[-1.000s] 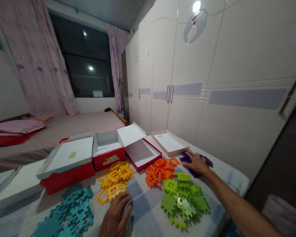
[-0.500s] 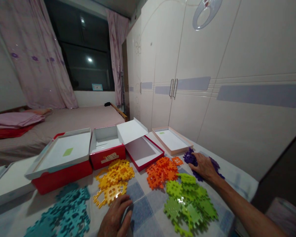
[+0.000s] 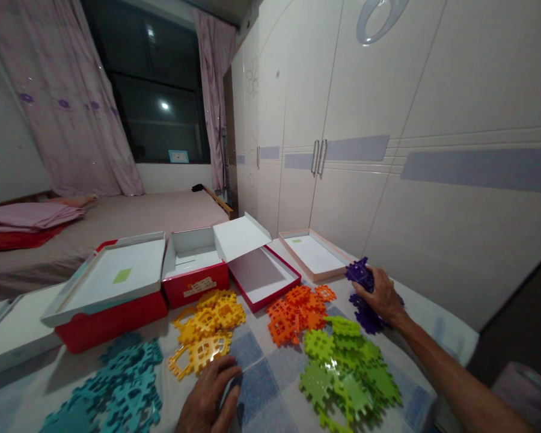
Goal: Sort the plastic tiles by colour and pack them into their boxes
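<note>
My right hand (image 3: 385, 296) grips several purple toothed plastic pieces (image 3: 359, 272) at the right side of the table, lifted a little above other purple pieces (image 3: 369, 317). The lower part of that pile is partly hidden by the hand. My left hand (image 3: 211, 394) rests on the checked cloth at the bottom, thumb and fingers apart, with a dark gap between them. Its fingertips lie just by the yellow pieces (image 3: 207, 350). Between my hands lie an orange pile (image 3: 297, 316) and a large green pile (image 3: 349, 379) of similar flat pieces.
Teal pieces (image 3: 112, 388) lie at the left. Behind stand a red box with a lid across it (image 3: 112, 328), an open red box (image 3: 196, 288), a red-rimmed tray (image 3: 275, 300) and a pale-rimmed tray (image 3: 313, 276). A white wardrobe (image 3: 446, 240) borders the table.
My right hand has raised several purple pieces off their pile and tilted them up. My left hand has stayed almost where it was.
</note>
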`<state>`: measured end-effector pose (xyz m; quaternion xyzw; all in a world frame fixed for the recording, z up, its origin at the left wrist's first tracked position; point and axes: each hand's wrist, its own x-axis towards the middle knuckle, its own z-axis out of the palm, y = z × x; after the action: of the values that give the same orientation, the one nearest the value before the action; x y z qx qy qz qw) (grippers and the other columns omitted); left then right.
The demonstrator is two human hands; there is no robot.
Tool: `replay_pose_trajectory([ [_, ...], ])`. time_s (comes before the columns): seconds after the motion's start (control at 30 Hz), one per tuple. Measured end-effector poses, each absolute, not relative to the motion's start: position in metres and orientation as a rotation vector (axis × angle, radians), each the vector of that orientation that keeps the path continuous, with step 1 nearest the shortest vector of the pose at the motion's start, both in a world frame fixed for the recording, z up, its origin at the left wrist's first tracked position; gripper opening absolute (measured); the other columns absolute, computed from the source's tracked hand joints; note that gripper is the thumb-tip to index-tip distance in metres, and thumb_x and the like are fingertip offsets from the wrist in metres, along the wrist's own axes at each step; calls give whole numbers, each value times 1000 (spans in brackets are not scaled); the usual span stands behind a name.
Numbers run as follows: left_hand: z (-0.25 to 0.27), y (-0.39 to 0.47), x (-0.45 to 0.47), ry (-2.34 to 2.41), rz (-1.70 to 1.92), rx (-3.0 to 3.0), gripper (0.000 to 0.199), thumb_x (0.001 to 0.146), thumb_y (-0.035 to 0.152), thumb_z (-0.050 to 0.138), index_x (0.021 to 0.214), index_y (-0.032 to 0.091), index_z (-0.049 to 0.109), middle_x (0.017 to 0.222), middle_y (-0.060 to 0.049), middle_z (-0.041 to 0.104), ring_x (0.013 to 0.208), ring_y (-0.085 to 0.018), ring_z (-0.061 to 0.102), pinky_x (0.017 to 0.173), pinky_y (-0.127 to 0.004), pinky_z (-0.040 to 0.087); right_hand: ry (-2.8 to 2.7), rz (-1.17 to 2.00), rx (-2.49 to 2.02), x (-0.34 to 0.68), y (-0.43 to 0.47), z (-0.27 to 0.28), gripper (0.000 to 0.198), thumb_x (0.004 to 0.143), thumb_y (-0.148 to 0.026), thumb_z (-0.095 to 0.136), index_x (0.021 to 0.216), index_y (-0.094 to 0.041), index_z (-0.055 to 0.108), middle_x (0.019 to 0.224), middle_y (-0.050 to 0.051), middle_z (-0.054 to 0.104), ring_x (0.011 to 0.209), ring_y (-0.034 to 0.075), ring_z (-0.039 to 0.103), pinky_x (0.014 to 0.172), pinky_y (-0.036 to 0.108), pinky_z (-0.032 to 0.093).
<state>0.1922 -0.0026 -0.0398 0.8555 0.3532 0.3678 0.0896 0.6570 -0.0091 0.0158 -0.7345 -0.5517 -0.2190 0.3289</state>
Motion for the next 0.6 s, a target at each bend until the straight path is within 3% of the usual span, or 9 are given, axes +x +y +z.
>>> replay_pose_trajectory([
  [0.27, -43, 1, 191, 1032, 1077, 2547, 24, 85, 32, 52, 102, 28, 68, 110, -5, 68, 101, -21, 65, 86, -28, 55, -1352, -360, -2185, 632, 89, 80, 58, 79, -48, 49, 123, -12, 44, 119, 17, 54, 110, 28, 51, 91, 40, 40],
  [0.4, -45, 2, 189, 1031, 1056, 2563, 25, 85, 32, 51, 103, 28, 68, 111, -5, 68, 102, -21, 65, 87, -29, 55, -1328, -298, -2295, 627, 115, 77, 66, 78, -54, 49, 131, -14, 43, 127, 19, 50, 116, 33, 46, 89, 49, 39],
  [0.6, -42, -2, 191, 1064, 1064, 2543, 25, 86, 32, 51, 103, 26, 68, 113, -6, 67, 104, -20, 64, 89, -28, 54, -1296, -365, -2483, 662, 65, 53, 55, 84, -51, 43, 124, -16, 54, 126, 20, 52, 116, 35, 48, 87, 54, 39],
])
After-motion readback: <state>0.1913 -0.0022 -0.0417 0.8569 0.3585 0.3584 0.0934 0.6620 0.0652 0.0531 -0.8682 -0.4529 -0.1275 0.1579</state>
